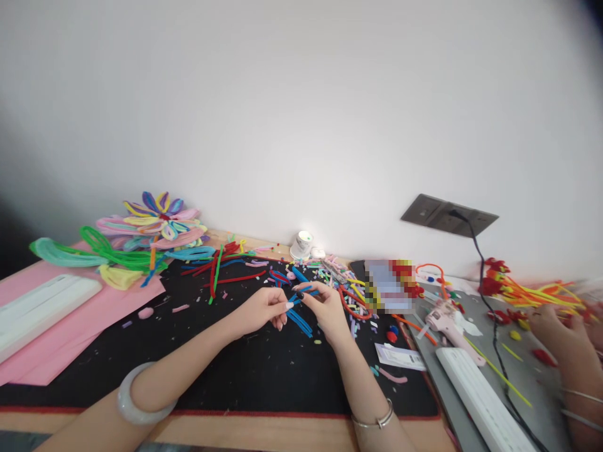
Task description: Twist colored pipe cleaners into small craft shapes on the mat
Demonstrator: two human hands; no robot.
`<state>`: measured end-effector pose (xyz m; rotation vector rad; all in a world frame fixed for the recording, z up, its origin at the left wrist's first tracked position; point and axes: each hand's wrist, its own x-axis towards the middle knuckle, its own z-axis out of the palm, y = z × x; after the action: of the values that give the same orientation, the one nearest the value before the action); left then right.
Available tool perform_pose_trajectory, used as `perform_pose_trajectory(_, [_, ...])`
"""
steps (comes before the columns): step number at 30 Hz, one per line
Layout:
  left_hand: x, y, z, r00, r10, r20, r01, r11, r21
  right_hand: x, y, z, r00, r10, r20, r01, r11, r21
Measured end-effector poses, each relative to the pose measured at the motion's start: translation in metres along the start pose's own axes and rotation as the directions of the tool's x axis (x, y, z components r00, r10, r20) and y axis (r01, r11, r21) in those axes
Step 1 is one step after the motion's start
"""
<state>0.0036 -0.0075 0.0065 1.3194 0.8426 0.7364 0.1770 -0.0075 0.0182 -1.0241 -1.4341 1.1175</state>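
My left hand (268,309) and my right hand (325,307) meet above the middle of a black mat (198,376). Both pinch a blue pipe cleaner (299,322), whose looped strands hang below the fingers and stick up behind them. Fingertips hide the part where the strands join. Just behind the hands lie a red and blue pipe cleaner loop (279,276) and many short cut pieces. Red pipe cleaners (235,279) and a green one (217,274) lie to the left of my hands.
Pipe cleaner flowers (160,220) pile at the back left, by pink sheets (51,364) and a white box (47,311). A small cup (304,238) stands by the wall. On the right are a pink glue gun (450,323), a black cable (494,351) and another person's hands (560,333).
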Motion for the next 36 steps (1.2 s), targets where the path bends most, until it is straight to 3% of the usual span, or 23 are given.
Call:
perform_pose_trajectory(10, [-0.006, 0.004, 0.0, 0.988, -0.079, 0.135, 0.089, 0.993, -0.072, -0.003, 0.0, 0.0, 0.995, 0.086, 0.052, -0.093, 0.985, 0.149])
perform_pose_trajectory(16, [-0.007, 0.002, -0.007, 0.925, -0.146, 0.352, 0.237, 0.943, -0.233, -0.005, -0.009, -0.01, 0.934, 0.176, 0.311, -0.284, 0.893, 0.35])
perform_pose_trajectory(21, [-0.008, 0.001, -0.011, 0.878, -0.169, 0.448, 0.31, 0.913, -0.264, -0.008, -0.011, -0.013, 0.883, 0.174, 0.436, -0.348, 0.866, 0.359])
perform_pose_trajectory(26, [-0.009, 0.002, -0.011, 0.845, -0.216, 0.489, 0.363, 0.903, -0.23, -0.009, -0.009, -0.008, 0.893, 0.147, 0.426, -0.318, 0.875, 0.364])
perform_pose_trajectory(31, [-0.008, 0.003, -0.01, 0.829, -0.188, 0.527, 0.359, 0.901, -0.243, -0.007, -0.006, -0.007, 0.908, 0.1, 0.408, -0.296, 0.841, 0.452])
perform_pose_trajectory(36, [-0.009, 0.004, -0.011, 0.823, -0.175, 0.541, 0.355, 0.901, -0.25, -0.004, -0.005, -0.011, 0.952, 0.05, 0.303, -0.213, 0.818, 0.534])
